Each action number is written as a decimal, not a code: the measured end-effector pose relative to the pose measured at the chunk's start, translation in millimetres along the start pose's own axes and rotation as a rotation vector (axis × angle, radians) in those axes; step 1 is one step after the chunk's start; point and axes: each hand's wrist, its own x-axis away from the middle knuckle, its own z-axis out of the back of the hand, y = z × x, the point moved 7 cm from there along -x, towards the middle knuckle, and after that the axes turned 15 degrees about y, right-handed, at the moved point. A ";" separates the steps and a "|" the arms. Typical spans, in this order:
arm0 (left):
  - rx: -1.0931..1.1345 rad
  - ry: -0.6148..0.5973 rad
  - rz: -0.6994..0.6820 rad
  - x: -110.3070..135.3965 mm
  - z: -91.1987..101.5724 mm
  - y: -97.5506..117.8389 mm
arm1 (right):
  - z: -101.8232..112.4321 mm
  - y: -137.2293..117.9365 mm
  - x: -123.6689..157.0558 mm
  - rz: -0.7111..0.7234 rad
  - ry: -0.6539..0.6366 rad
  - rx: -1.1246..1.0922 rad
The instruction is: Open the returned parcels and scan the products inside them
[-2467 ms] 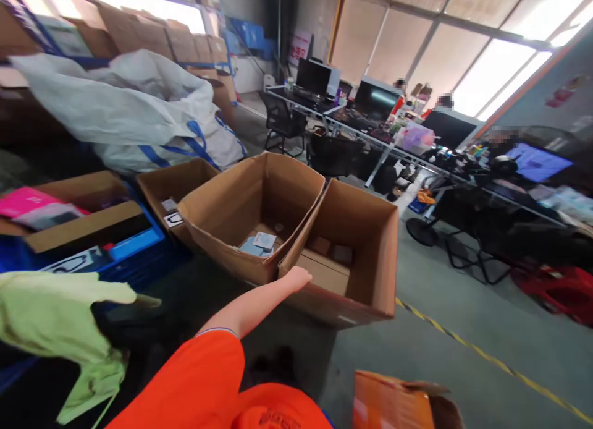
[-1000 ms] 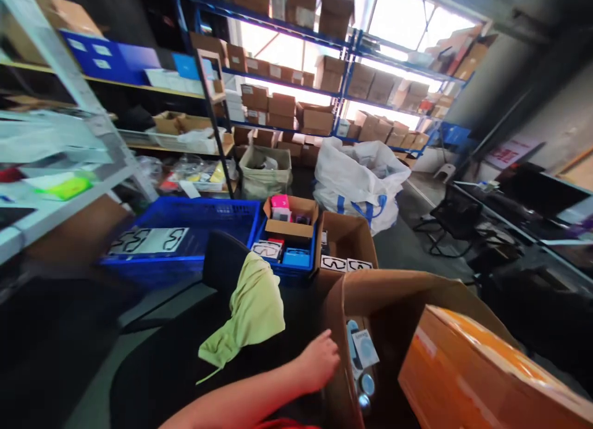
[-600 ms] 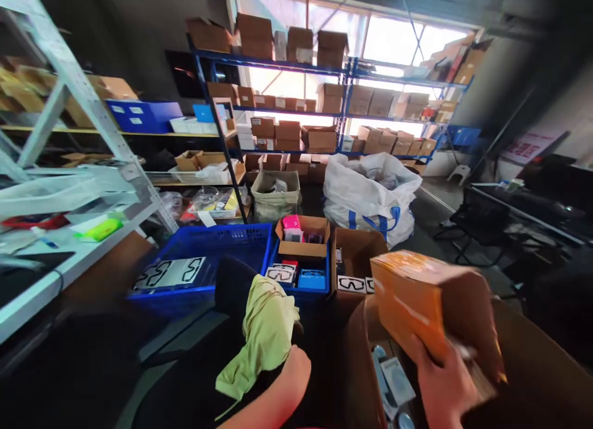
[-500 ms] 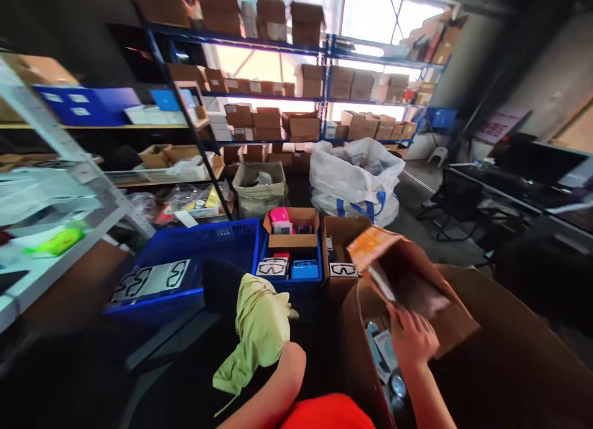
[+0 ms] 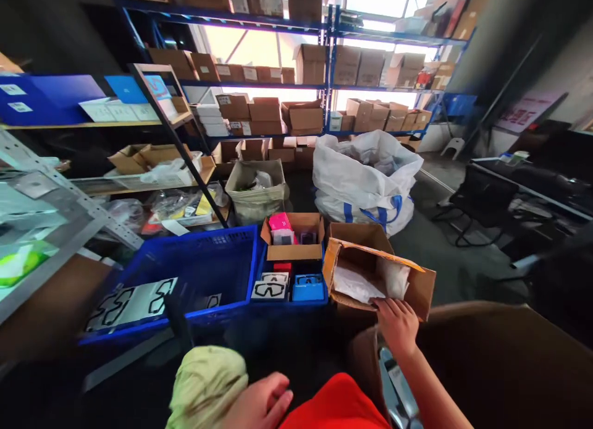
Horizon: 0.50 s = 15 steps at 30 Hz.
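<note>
My right hand [image 5: 397, 324] is closed on the near edge of an open, tilted cardboard box [image 5: 424, 293]. Orange tape runs along the box's upper rim, and white wrapped packets [image 5: 356, 285] lie inside. Low in front of me is my left hand [image 5: 266, 399], its fingers loosely bent and apart, with nothing visible in them. It is beside a bunched pale green cloth [image 5: 208, 376]; whether it touches the cloth I cannot tell. Under my right forearm, a large brown carton [image 5: 482, 355] holds light-coloured packages [image 5: 398, 386], partly hidden.
A blue crate [image 5: 204, 243] with glasses-printed boxes stands left. Beside it, a smaller blue bin [image 5: 282, 302] holds small boxes and an open carton [image 5: 294, 251]. Behind are a white woven bag [image 5: 365, 182], a beige bin [image 5: 257, 194] and blue shelving [image 5: 330, 64] loaded with cartons.
My right hand has swung the cardboard box leftward and away from over the large carton, its opening now facing me more. My left hand has come back toward me, and the green cloth sits lower.
</note>
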 end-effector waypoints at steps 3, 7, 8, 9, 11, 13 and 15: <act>0.277 0.262 0.134 -73.7 45.5 -0.9 | -70.8 41.7 -41.9 -0.027 -0.013 -0.023; 0.383 0.708 0.233 -150.3 105.2 4.0 | -145.6 92.1 -99.6 0.012 0.015 -0.048; 0.369 0.783 0.192 -167.2 117.8 19.1 | -162.4 98.6 -113.8 0.049 0.005 -0.064; 0.345 0.827 0.132 -185.0 127.9 39.9 | -178.8 101.7 -127.5 0.086 -0.013 -0.085; 0.293 0.855 0.018 -223.1 140.7 88.0 | -209.4 96.7 -151.3 0.161 -0.061 -0.152; 0.223 0.880 -0.058 -259.4 149.2 131.1 | -234.0 76.6 -167.5 0.248 -0.099 -0.249; 0.057 0.852 -0.144 -287.6 154.4 163.8 | -248.7 46.8 -174.3 0.339 -0.105 -0.376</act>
